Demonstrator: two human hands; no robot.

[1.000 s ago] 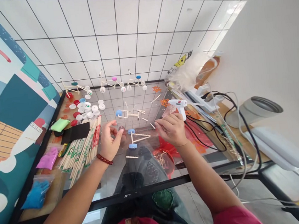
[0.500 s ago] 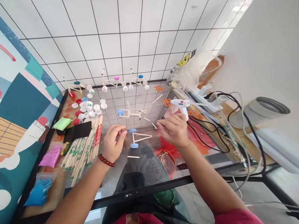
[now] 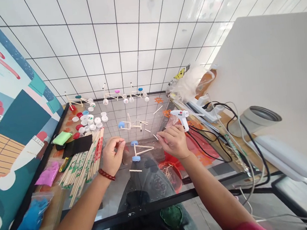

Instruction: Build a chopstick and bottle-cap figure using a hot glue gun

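My left hand [image 3: 114, 154], a red bead bracelet at its wrist, hovers over the glass with thumb and index fingertips together and nothing visible between them. To its right lies a triangular stick frame [image 3: 144, 149] with a blue bottle cap at each end of its short side. My right hand [image 3: 174, 142] is closed, fingers curled to the thumb; whatever they may hold is hidden. A short stick [image 3: 155, 137] lies by that thumb. Behind the hands rests another stick assembly [image 3: 132, 126] with a blue cap. One loose stick [image 3: 135, 170] lies nearer me.
A white glue gun [image 3: 181, 116] stands beyond my right hand, cords trailing right. At left are chopsticks [image 3: 79, 166], bottle caps [image 3: 88, 122] and clay bags [image 3: 33, 213]. Finished-looking stick models [image 3: 110, 97] line the back edge. A red basket [image 3: 172, 168] shows below the glass.
The camera view has tilted, so the scene sits lower and slightly left. My left thumb and index fingertips have come together. My right hand stays closed; the stick frame has not moved on the table.
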